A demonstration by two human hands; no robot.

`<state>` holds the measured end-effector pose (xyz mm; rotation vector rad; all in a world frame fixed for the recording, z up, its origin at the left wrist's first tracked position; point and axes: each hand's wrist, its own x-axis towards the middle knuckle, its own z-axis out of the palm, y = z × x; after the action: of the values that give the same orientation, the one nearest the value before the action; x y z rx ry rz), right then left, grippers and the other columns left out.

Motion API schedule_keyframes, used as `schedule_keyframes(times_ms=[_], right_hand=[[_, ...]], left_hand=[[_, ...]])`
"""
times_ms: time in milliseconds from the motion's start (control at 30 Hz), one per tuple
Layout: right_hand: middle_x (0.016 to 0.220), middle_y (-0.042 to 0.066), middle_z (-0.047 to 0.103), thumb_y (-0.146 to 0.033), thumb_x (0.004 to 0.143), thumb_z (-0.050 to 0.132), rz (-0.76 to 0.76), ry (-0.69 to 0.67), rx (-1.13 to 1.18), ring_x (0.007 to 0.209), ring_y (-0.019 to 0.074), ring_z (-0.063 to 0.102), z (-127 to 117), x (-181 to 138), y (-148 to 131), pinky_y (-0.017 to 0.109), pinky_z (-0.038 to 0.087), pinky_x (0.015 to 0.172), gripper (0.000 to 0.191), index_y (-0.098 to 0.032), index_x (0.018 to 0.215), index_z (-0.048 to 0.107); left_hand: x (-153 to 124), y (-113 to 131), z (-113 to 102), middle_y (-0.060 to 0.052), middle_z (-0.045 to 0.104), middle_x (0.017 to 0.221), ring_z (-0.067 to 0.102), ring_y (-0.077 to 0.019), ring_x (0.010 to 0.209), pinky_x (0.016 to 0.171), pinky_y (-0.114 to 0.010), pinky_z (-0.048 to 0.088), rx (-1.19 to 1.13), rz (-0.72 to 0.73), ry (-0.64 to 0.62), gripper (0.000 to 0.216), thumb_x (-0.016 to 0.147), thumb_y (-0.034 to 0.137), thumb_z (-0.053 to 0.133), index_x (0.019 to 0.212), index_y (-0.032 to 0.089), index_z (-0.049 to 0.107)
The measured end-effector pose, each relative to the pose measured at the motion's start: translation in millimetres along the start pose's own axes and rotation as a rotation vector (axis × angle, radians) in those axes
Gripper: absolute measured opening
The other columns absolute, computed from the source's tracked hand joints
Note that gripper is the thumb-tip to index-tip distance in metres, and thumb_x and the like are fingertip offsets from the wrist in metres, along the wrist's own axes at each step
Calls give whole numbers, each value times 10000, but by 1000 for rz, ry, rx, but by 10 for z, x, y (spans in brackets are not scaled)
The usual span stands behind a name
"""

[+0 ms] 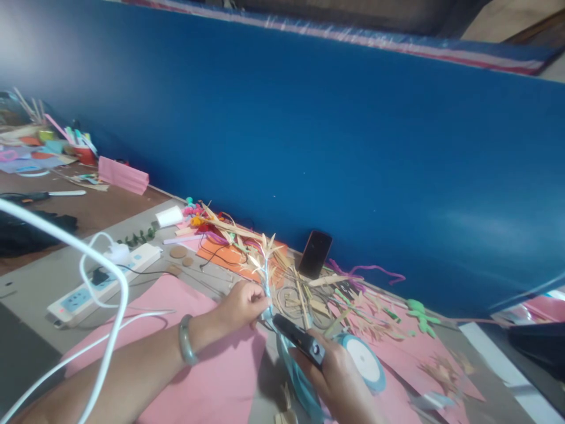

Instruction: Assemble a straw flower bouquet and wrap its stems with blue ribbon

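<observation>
My left hand (243, 305) is closed in a pinch on a thin stem wrapped in light blue ribbon (266, 277), topped with dried straw-coloured leaves (261, 250). A grey bangle sits on that wrist. My right hand (339, 377) is closed round black scissors (296, 335), whose blades point at the base of the stem by my left fingers. A roll of light blue ribbon (364, 362) lies just beyond my right hand, with ribbon trailing under it.
Pink paper sheets (207, 377) cover the table. Straw scraps, an orange sheet (225, 256), pipe cleaners and a black phone (315, 253) lie along the blue wall. A white power strip (103, 282) and white cables are at the left; craft supplies sit far left.
</observation>
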<state>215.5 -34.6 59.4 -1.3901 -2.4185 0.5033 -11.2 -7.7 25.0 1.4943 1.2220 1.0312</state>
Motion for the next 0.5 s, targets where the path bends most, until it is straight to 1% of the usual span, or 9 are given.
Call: schedule_keyframes(times_ms=[33,100,200,233,333,400,500], right_hand=[[587,5,626,-466,890,475,3,14,10,499,178,583,-14,-1,19,250,396,492,316,-237,682,537],[537,-1,618,-495,886,469,45,89,2,461,185,584,-39,-1,66,255,377,466,342,-238,676,548],[523,-11,618,-513,888,464,143,221,-94,459,212,608,-44,19,151,263,356,449,309,-250,777,581],[551,-12,633,-498,884,480,163,229,-130,474,220,619,-31,36,185,264,361,454,272,-252,842,588],[703,11,687,-370,847,551,169,171,-189,574,229,657,56,119,314,273,416,516,203,-235,996,576],[825,44,701,-290,813,576,136,161,-175,709,240,680,130,184,414,294,464,607,232,-211,1032,574],[1000,93,678,-266,775,622,72,194,-129,896,267,660,206,246,522,360,486,762,313,-189,1077,592]], left_hand=[[2,-8,2,49,514,383,521,-102,378,423,-187,352,-6,-1,8,305,814,297,522,531,189,483],[4,-29,9,52,506,390,521,-104,384,422,-189,347,-22,-11,23,313,822,323,530,542,194,472],[-1,-45,23,58,493,395,521,-107,385,423,-193,343,-53,-15,10,333,841,370,531,565,202,455],[-5,-41,27,57,488,393,523,-108,385,426,-194,345,-55,-5,1,342,849,374,528,564,202,450],[-26,-8,38,52,477,383,509,-102,382,425,-190,347,-62,26,-27,352,862,352,526,554,194,464],[-46,25,42,55,472,387,493,-94,379,415,-183,339,-91,18,-58,339,864,342,532,567,185,493],[-80,80,44,55,479,410,479,-84,382,411,-178,332,-140,13,-115,337,869,357,541,588,172,525]])
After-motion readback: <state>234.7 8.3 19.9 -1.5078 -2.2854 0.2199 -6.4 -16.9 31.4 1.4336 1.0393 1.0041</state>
